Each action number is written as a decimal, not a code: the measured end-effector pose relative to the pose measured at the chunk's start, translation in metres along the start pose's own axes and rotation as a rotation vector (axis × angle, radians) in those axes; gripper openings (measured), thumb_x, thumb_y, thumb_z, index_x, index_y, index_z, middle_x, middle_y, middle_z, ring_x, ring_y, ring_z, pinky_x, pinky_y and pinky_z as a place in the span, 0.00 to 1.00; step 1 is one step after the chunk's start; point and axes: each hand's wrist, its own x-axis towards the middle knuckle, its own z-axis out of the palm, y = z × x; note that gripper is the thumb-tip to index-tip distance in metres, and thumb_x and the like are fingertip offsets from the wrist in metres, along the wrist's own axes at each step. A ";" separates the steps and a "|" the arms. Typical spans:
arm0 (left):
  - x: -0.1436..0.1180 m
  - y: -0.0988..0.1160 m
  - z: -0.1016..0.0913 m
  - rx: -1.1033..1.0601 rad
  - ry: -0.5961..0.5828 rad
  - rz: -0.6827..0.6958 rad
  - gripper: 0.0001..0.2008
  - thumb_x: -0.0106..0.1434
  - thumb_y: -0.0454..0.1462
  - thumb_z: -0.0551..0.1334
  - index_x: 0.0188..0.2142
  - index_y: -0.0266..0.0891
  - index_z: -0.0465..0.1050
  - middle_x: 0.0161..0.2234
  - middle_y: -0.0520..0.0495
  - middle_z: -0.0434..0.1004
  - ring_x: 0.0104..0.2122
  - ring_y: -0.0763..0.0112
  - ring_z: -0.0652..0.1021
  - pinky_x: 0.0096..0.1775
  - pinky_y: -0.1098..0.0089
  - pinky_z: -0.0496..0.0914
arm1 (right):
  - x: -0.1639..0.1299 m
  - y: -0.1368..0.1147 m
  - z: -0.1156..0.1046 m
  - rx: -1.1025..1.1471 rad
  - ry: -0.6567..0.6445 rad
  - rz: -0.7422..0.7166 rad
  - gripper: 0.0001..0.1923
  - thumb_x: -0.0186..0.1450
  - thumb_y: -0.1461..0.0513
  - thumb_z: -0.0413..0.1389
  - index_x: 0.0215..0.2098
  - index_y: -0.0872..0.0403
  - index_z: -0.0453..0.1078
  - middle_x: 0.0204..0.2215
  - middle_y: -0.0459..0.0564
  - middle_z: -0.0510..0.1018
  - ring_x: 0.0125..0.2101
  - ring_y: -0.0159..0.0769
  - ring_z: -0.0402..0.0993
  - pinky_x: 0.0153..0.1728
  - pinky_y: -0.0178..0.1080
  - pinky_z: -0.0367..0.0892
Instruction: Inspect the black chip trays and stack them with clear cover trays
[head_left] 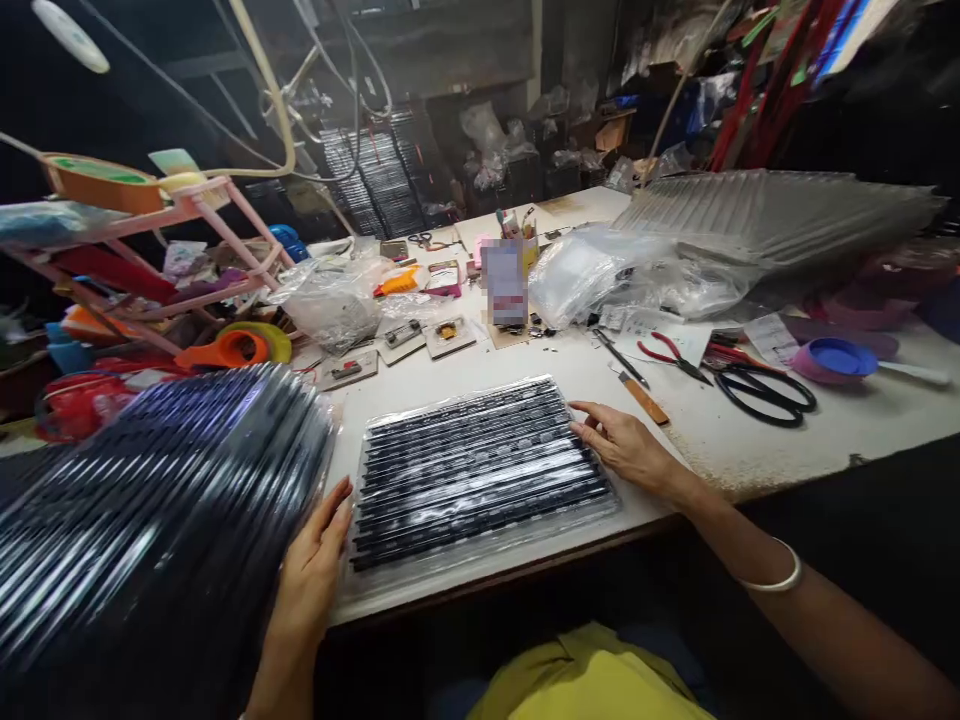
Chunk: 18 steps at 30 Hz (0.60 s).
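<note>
I am looking down at a ribbed black plastic tray (pixel 480 465) wrapped in clear film, lying flat on the near part of the white worktable (pixel 825 430), and I am judging that the step in hand is squaring or steadying this tray between both hands. My left hand (pixel 315 565) is resting against the tray's near left edge, fingers stretched out and laid close together, thumb pointing up along the side; it is pinching nothing. My right hand (pixel 626 445) is lying on the tray's far right corner, fingers spread loosely and flat on the rim, also closing on nothing. So the tray is sitting between the two hands, touched on both sides but not lifted. To the left, just beside my left hand, a tall stack of similar black trays (pixel 150 530) is leaning toward me in its own clear wrap. I am reckoning that the next move is calling for a true hold under the two edges, since flat palms alone are not going to carry it, and the film is looking slippery. Right of my right hand a craft knife (pixel 643 398) is lying near, with red-handled pliers (pixel 671 357) and black scissors (pixel 765 392) farther right, and a blue lid (pixel 838 357) beyond them.
</note>
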 end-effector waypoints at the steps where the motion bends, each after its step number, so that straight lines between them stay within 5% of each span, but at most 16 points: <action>1: 0.004 0.002 0.002 0.001 -0.021 0.022 0.26 0.55 0.49 0.64 0.51 0.41 0.71 0.56 0.44 0.69 0.57 0.59 0.66 0.59 0.62 0.56 | 0.003 0.000 0.003 -0.013 -0.002 -0.019 0.25 0.66 0.51 0.44 0.55 0.57 0.65 0.33 0.52 0.75 0.32 0.40 0.72 0.36 0.41 0.66; 8: 0.009 0.002 0.003 0.100 -0.097 0.163 0.27 0.59 0.43 0.58 0.56 0.32 0.66 0.53 0.36 0.71 0.50 0.57 0.72 0.51 0.60 0.66 | 0.010 0.010 0.018 -0.242 -0.019 -0.098 0.27 0.67 0.51 0.40 0.59 0.54 0.61 0.37 0.54 0.72 0.32 0.43 0.72 0.32 0.44 0.67; 13: 0.005 0.004 0.004 0.132 -0.097 0.204 0.24 0.62 0.40 0.55 0.56 0.34 0.66 0.55 0.40 0.69 0.55 0.61 0.68 0.56 0.63 0.60 | 0.010 0.009 0.020 -0.390 -0.067 -0.095 0.30 0.68 0.49 0.34 0.63 0.49 0.55 0.35 0.53 0.70 0.27 0.42 0.70 0.22 0.42 0.63; 18: 0.003 0.003 0.002 0.255 -0.073 0.233 0.24 0.64 0.42 0.52 0.56 0.34 0.65 0.51 0.39 0.72 0.48 0.62 0.73 0.48 0.63 0.67 | 0.013 0.012 0.020 -0.386 -0.051 -0.136 0.30 0.68 0.47 0.35 0.63 0.49 0.57 0.33 0.53 0.70 0.25 0.41 0.70 0.23 0.43 0.65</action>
